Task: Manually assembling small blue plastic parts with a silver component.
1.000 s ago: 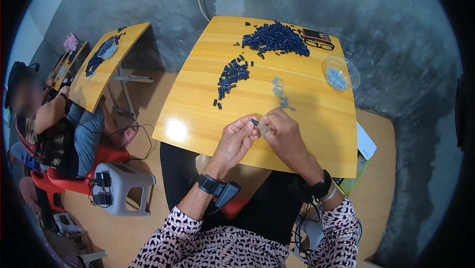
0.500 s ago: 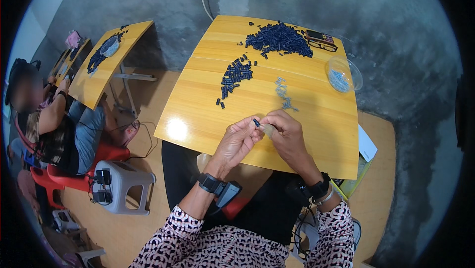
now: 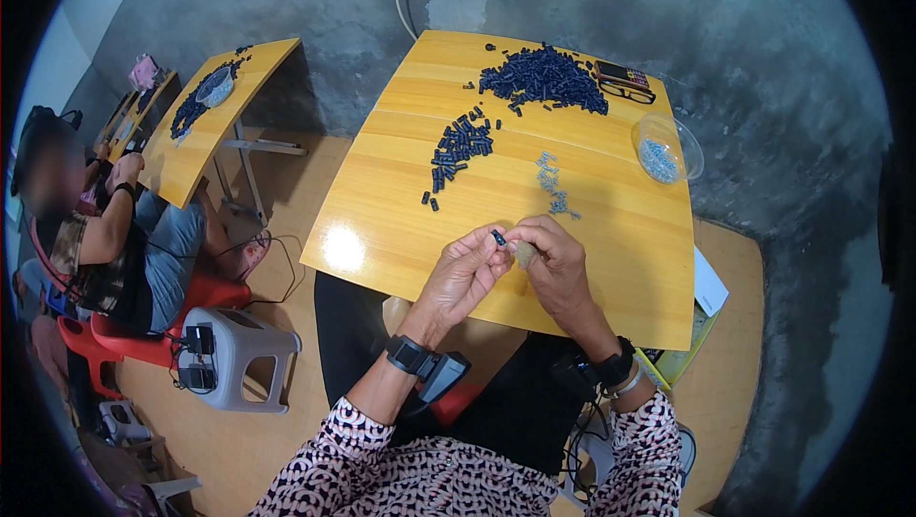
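My left hand [image 3: 462, 276] pinches a small dark blue plastic piece [image 3: 498, 238] between thumb and fingertips. Right beside it, my right hand [image 3: 556, 267] is closed around a tan, rounded object [image 3: 524, 254], whose kind I cannot make out. The fingertips of both hands almost meet above the near part of the yellow wooden table [image 3: 372, 212]. Beyond them lies a loose scatter of small grey screw-like parts [image 3: 550, 178]. A smaller pile of dark pieces [image 3: 460, 150] is farther left, and a large heap of dark pieces [image 3: 544, 78] covers the far side.
A clear round tub [image 3: 658, 159] with small pale parts stands at the right edge. Glasses [image 3: 627, 92] and a keypad phone [image 3: 618, 74] lie by the heap. To the left, a person [image 3: 105, 231] sits at another table [image 3: 215, 131], near a grey stool [image 3: 236, 360].
Both hands stay together at nearly the same place, with the dark piece still pinched. The whole view has shifted slightly. The seated person's hand has moved a little.
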A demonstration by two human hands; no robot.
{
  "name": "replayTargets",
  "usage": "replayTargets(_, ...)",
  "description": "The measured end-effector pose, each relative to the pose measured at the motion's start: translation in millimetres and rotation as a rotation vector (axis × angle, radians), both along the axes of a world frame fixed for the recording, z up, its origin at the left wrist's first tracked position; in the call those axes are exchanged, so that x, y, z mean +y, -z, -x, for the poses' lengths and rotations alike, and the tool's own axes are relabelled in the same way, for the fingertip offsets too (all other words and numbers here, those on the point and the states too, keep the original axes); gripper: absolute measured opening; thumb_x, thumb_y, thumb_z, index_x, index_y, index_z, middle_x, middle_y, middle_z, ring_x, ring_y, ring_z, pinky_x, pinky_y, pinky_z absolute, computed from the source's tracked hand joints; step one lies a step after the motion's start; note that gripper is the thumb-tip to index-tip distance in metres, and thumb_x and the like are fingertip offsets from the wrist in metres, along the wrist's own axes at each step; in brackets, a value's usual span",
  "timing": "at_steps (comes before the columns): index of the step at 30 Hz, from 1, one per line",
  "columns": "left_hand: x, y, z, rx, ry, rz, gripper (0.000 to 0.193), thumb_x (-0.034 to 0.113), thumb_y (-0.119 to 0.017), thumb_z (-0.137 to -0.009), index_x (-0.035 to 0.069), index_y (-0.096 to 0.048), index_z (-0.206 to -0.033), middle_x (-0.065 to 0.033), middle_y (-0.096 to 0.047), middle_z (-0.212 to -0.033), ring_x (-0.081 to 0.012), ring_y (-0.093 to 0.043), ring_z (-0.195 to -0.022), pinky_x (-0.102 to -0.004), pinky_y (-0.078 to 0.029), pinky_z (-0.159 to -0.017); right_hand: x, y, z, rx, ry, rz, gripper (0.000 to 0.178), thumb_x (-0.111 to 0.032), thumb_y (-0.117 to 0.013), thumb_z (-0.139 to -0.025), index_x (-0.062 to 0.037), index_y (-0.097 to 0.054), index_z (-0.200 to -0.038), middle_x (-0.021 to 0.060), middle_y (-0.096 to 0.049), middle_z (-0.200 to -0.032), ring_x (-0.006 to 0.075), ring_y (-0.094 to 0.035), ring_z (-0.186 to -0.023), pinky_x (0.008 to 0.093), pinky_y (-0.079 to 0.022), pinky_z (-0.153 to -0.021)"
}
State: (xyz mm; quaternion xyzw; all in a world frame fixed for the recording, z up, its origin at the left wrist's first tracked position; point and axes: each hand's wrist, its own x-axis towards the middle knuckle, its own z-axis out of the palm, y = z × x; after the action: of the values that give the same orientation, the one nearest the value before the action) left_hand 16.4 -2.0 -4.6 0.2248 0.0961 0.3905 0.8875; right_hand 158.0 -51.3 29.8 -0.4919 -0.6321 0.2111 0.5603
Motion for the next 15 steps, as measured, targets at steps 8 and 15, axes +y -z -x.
replayTargets(8,0.6,1.9,-0.1,-0.004,-0.008,0.016,0.022,0.01,-0.056,-0.091,-0.003,-0.057,-0.11,-0.0067,-0.059,-0.09,-0.0085,-0.051,-0.072,-0.0209,-0.046,-0.073,1.1,-0.5,2.6,-0.014,-0.011,-0.056,0.012,0.005,-0.057,-0.082,0.0021,-0.06,-0.093,0.013,-0.059,-0.085,0.0242,-0.061,-0.076,0.029,-0.048,-0.066)
replayTargets(15,1.0,2.4,-0.2,-0.04,-0.013,0.012,0.023,0.011,-0.056,-0.091,-0.002,-0.057,-0.11,-0.0067,-0.059,-0.091,-0.0089,-0.05,-0.074,-0.0211,-0.045,-0.072,3.7,-1.5,5.9,-0.033,0.01,-0.055,0.011,0.004,-0.058,-0.082,0.0015,-0.061,-0.091,0.0125,-0.059,-0.085,0.0234,-0.061,-0.076,0.0288,-0.048,-0.066)
